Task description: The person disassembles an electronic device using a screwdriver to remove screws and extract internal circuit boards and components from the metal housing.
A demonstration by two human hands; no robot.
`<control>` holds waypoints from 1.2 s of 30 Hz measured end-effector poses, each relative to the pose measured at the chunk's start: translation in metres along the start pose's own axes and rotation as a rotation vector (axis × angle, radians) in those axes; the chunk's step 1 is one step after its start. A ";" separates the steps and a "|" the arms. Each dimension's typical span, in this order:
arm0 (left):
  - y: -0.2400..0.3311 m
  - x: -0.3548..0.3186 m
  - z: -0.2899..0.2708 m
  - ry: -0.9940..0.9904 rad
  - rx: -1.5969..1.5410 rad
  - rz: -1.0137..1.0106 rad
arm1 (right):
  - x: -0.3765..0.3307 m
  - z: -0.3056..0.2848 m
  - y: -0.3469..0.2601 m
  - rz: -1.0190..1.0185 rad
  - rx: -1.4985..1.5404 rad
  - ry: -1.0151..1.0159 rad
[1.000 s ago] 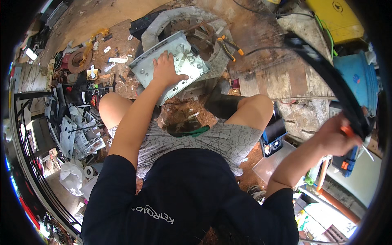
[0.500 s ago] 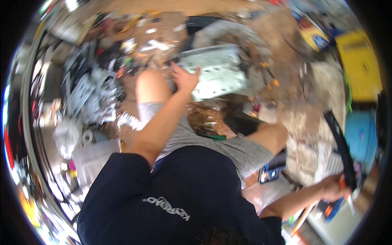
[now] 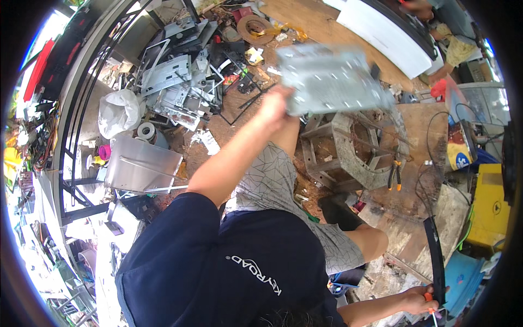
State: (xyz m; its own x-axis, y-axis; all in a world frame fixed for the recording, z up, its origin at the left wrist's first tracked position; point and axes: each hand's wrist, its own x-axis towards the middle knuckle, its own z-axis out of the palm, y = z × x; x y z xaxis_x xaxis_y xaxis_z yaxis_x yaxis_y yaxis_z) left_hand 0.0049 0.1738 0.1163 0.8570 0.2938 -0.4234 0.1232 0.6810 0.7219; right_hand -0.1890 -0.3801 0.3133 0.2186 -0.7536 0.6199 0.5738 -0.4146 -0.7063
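Observation:
My left hand (image 3: 277, 103) is closed on the left edge of a grey metal panel (image 3: 332, 79), a flat sheet with small holes, blurred by motion. The panel is held up beside and partly over a heavy grey metal frame (image 3: 348, 147) with an open middle. Far out to the lower right, my right hand (image 3: 417, 301) is closed round an orange-handled screwdriver (image 3: 429, 297). A long black strip (image 3: 433, 250) rises from the same hand; whether the fingers grip it too is hard to see.
Scrap metal panels (image 3: 169, 76) lie heaped at the far left, near a white plastic bag (image 3: 119, 113). Orange-handled pliers (image 3: 395, 175) lie right of the frame. A yellow box (image 3: 487, 204) and blue container (image 3: 463, 278) stand at right. Another person's hand (image 3: 418, 8) shows at top right.
The panel lay on the frame with my left hand open at its edge; now that hand grips it and has lifted it away. The view has turned, and my right hand appears lower.

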 end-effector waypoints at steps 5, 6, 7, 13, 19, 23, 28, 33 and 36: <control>0.064 0.004 -0.096 0.276 -0.229 0.360 | -0.042 0.032 0.004 0.082 -0.031 -0.175; 0.064 0.006 -0.128 0.380 -0.179 0.434 | -0.044 0.032 0.008 0.116 -0.028 -0.197; 0.062 0.011 -0.162 0.481 -0.129 0.505 | -0.046 0.032 0.013 0.149 -0.028 -0.218; 0.105 0.030 -0.260 0.758 -0.254 0.713 | -0.067 0.048 0.012 0.182 -0.021 -0.200; 0.256 0.115 -0.290 0.560 -0.006 0.660 | -0.096 0.091 -0.010 0.188 -0.059 -0.133; 0.286 0.164 -0.233 0.196 -0.048 0.219 | -0.099 0.051 0.016 0.279 0.063 -0.195; 0.155 0.072 -0.023 -0.487 0.311 0.092 | -0.115 0.053 0.005 0.265 0.191 -0.248; -0.016 -0.049 0.076 -1.595 0.617 -0.437 | -0.117 0.083 -0.016 0.231 0.383 -0.310; -0.094 -0.126 0.123 -1.376 0.245 -0.384 | -0.140 0.110 -0.017 0.185 0.259 -0.194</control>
State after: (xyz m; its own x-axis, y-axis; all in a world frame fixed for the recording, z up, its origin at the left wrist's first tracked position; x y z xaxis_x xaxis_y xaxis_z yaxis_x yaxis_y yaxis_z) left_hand -0.0527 -0.0097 0.1690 0.5277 -0.8377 0.1406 0.4112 0.3967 0.8207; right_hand -0.1424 -0.2118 0.2760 0.4684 -0.6829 0.5605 0.6856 -0.1192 -0.7182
